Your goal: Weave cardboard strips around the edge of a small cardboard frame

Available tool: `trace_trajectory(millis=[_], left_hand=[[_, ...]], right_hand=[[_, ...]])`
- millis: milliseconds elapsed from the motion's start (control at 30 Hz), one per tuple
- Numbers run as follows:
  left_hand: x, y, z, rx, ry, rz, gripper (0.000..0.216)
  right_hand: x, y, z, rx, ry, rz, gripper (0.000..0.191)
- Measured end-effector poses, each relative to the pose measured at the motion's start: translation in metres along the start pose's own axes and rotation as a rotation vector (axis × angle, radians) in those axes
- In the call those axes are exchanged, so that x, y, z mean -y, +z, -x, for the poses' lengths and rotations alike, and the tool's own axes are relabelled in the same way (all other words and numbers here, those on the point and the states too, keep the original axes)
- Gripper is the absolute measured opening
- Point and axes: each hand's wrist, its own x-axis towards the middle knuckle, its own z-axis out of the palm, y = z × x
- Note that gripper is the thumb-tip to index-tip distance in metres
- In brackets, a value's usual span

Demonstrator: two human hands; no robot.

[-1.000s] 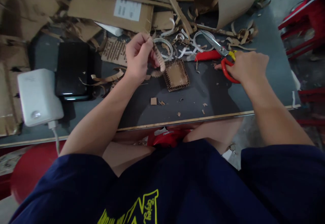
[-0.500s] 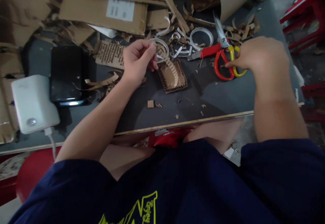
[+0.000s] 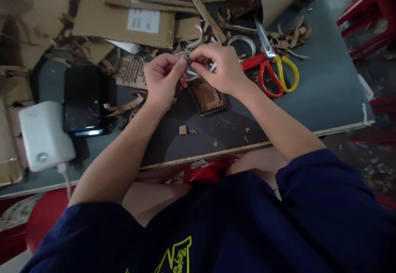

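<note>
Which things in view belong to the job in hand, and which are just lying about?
Likely the job:
ridged cardboard strip, pinched by the left hand
right hand, meeting it
small cardboard tray
scissors, probably

Apparently lying about:
white device
black device
cardboard square

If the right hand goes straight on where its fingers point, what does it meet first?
Most likely the fingertips of the left hand, or what they pinch, directly ahead; depth and contact are unclear.
</note>
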Motion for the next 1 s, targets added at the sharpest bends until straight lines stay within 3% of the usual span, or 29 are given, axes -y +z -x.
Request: trace_trajectory(millis=[100,233,400,700,867,1000], left_hand=[[0.002,-0.002,0.002,-0.023,0.039,-0.132,0.018],[-0.001,-0.005,0.008,-0.090,0.186,-0.492,0.020],[-0.008,-0.005,0.012,-0.050,0.322,-0.807,0.023],[-0.007,-0.004,0.011,-0.041,0.395,-0.793,0.014],[-0.005,0.000,0.014,-0.076,0.305,-0.794,0.022],[-0.004,-0.001,0.015,-0.048,0.333,-0.802,0.021]], right_hand=[[-0.001,-0.006,-0.001,-0.002,0.023,-0.021,0.030],[-0.006,-0.008,0.000,0.017,0.021,-0.020,0.029],[-0.012,0.003,0.009,-0.041,-0.032,0.000,0.033],[-0.019,0.015,0.014,-0.205,-0.180,0.159,0.036],[-0.017,0.014,0.017,-0.260,-0.182,0.124,0.034],[-0.015,0.017,0.020,-0.273,-0.174,0.114,0.034]])
